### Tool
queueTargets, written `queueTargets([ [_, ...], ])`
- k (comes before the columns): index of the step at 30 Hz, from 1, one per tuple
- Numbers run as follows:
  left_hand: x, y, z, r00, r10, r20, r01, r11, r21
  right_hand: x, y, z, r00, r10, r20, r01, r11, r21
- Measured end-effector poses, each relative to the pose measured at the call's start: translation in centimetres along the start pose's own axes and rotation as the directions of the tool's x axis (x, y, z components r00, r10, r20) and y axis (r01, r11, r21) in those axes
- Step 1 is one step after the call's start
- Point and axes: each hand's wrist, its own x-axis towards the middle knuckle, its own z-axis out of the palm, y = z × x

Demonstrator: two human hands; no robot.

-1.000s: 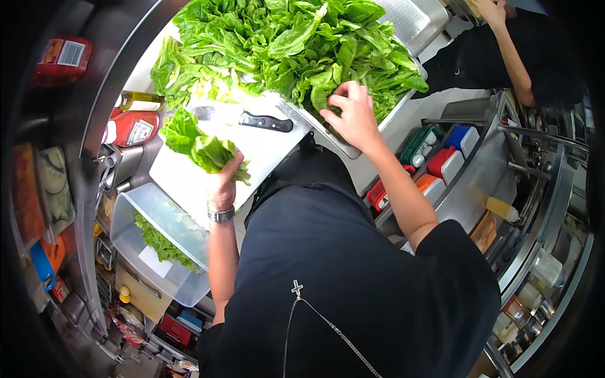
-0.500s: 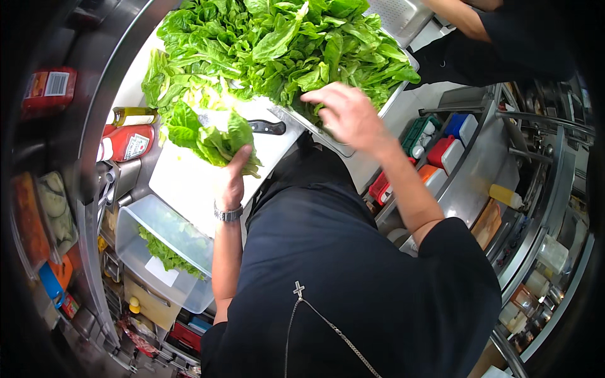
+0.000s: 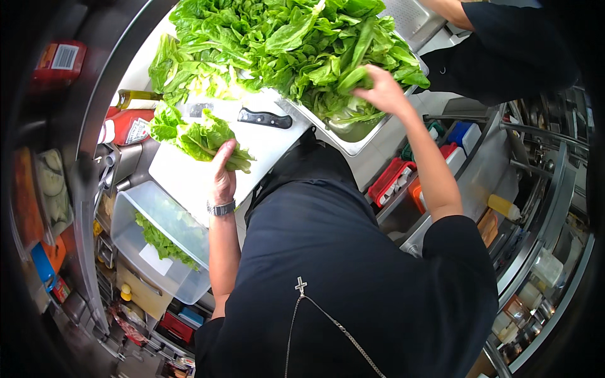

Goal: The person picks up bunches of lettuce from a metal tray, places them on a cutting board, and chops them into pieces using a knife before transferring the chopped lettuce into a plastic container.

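Note:
My left hand (image 3: 224, 173) is closed round the base of a loose bunch of green lettuce leaves (image 3: 195, 137), held over the white cutting board (image 3: 179, 179). My right hand (image 3: 387, 93) grips a long lettuce leaf (image 3: 357, 77) at the right side of a deep metal pan (image 3: 354, 150). A large heap of lettuce (image 3: 271, 50) fills most of the pan and spills left over the board's far part. A knife with a black handle (image 3: 265, 118) lies on the board between the bunch and the pan; its blade is partly hidden.
A clear plastic tub (image 3: 189, 277) with some lettuce stands below the board's left end. Red bottle (image 3: 131, 126) and metal containers sit along the left. Another person's arm (image 3: 450, 12) shows at the far right. Coloured boxes (image 3: 391, 179) stand on the right counter.
My right hand has moved up and right over the pan and now grips a leaf. My left hand, with the bunch, has shifted slightly left and down; more of the knife shows.

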Motion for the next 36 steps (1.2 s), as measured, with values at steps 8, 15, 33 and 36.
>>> queueTargets([
  [8, -0.7, 1.2, 1.1, 0.999, 0.033, -0.030, -0.034, 0.998, -0.048, -0.9, -0.7, -5.1, 0.998, 0.069, -0.010, -0.027, 0.507, 0.862],
  [15, -0.2, 0.9, 0.3, 1.000, 0.016, 0.004, -0.016, 0.997, -0.069, 0.0, -3.8, -4.8, 0.977, -0.209, 0.037, 0.058, 0.430, 0.901],
  [33, -2.6, 1.3, -2.6, 0.954, 0.279, -0.110, -0.292, 0.948, -0.128, 1.8, -6.4, -10.6, 0.881, -0.388, -0.270, 0.452, 0.527, 0.720],
  [36, -2.9, 1.3, -2.0, 0.948, 0.291, -0.128, -0.306, 0.944, -0.121, 2.3, -10.3, -8.0, 0.862, -0.483, -0.154, 0.442, 0.565, 0.697],
])
